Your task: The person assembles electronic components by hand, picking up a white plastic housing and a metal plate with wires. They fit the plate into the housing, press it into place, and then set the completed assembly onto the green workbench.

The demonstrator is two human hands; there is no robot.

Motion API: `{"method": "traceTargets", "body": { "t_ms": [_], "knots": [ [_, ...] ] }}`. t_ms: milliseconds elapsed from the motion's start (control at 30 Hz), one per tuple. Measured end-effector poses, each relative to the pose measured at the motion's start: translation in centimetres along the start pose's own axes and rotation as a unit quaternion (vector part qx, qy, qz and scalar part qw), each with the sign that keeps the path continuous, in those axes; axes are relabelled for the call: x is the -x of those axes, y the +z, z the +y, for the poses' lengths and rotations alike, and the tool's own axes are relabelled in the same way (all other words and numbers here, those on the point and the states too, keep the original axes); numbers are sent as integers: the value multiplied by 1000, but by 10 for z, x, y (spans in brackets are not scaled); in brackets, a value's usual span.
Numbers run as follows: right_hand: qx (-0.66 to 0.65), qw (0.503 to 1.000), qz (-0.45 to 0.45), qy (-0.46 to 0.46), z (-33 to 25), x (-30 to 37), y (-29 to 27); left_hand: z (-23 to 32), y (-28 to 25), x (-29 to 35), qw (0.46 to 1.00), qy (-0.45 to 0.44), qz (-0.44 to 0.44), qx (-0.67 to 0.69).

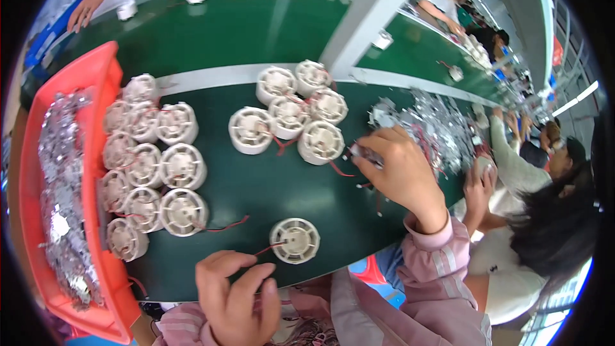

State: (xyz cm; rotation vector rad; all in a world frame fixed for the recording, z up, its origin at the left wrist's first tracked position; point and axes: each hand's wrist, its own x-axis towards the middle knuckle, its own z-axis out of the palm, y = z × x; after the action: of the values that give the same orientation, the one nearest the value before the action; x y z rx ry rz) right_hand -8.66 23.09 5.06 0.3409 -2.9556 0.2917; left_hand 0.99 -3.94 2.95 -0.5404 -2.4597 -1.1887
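Closest to me, at the lower edge, my left hand is curled loosely with thumb and fingertips pinched together at the near rim of the green surface. I cannot tell whether it actually grips the thin red wire that runs from just above it to a single white round motor housing lying flat, just beside the hand on its right.

My right hand, coming out of a pink sleeve, reaches further out and closes its fingers around a small silvery metal part at the near edge of a heap of shiny metal pieces with red wires.

Between the two hands, further back, a cluster of white housings sits in the middle of the surface, touching one another, with red leads trailing toward my right hand. A second, larger group of the same housings is packed in rows on the left, just beside an orange tray filled with more silvery parts.

On my right another person in a white top has a hand at the edge of the surface, near the heap. Beyond a grey divider, other people work at a second green surface.
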Motion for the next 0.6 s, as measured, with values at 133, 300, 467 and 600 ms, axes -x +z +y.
{"method": "traceTargets", "body": {
  "t_ms": [133, 300, 467, 600],
  "knots": [
    [-11, 1000, -6, 18, -8, -1, 5, 7, -2, -4, 999, 25, 24, 32],
    [-94, 990, -7, 102, 4, 21, 5, 11, 7, 5, 991, 75, 85, 76],
    [-94, 993, 5, -76, -9, 20, -12, 20, -2, 13, 983, 104, 125, 83],
    [-67, 984, 145, -76, -34, 26, -34, 26, -3, 12, 978, 127, 138, 89]
  ]
}}
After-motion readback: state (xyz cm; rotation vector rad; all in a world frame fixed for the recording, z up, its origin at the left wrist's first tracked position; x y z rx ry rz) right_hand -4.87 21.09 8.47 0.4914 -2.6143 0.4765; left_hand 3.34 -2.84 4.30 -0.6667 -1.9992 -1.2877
